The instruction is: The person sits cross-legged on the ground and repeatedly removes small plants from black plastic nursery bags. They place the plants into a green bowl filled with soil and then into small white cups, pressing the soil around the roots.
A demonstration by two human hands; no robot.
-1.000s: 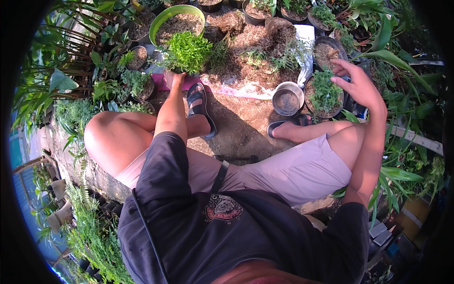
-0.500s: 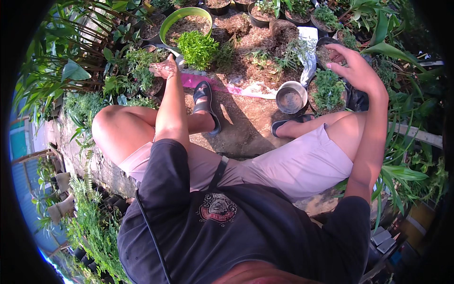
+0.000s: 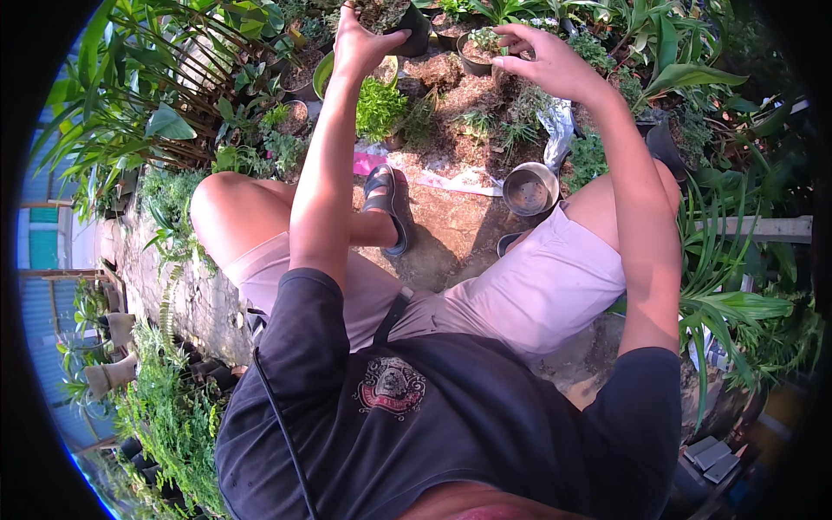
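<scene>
My left hand (image 3: 357,48), thumb spread wide from fingers, meets a dark pot (image 3: 419,31) at the far edge, its grip hard to tell, while my right hand (image 3: 555,66), fingers parted, hovers just right of a small potted plant (image 3: 478,54), brown ground (image 3: 446,230) giving room nearer me.

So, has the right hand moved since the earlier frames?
Yes: the right hand moved left and farther out. It was right of the grey pot; now it's almost straight beyond it.
</scene>
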